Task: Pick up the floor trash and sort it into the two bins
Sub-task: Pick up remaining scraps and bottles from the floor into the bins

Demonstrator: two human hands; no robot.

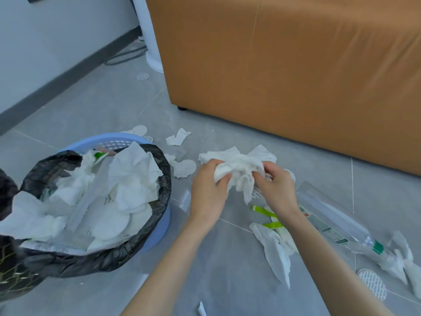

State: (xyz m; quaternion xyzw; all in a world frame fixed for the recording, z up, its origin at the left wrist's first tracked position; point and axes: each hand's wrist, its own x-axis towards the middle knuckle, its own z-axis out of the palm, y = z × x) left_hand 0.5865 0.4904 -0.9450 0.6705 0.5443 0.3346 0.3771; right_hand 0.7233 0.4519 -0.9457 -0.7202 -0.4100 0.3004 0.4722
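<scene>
- Tissue wad (239, 169) sits bunched between our two hands, off the floor; our left hand (208, 188) has its fingers curled tight round the wad's left end, and our right hand (276, 185) pinches the right end with fingers closed on it.
- Loose corners of the wad stick out beyond our knuckles, and a tail of it hangs down between the two palms.
- Left of the grip stands the blue basket bin (159, 226) lined with a black bag (157, 179); it is heaped with white tissues, round cotton pads and a green-marked scrap.
- At the far left edge we see only a sliver of a second black bag (6, 190).
- Just below the right wrist lie green-and-white strips (267, 213) and a flat white tissue (275, 252) on the grey tile floor (95, 110).
- Right of the grip, a clear plastic package (330, 215) with a green cap lies at a slant, with more tissue and a meshed pad (373, 286) past its end.
- Beyond the grip, a small crumpled tissue (177, 137) and a round cotton pad (185, 168) lie on the floor near the brown sofa (284, 65).
</scene>
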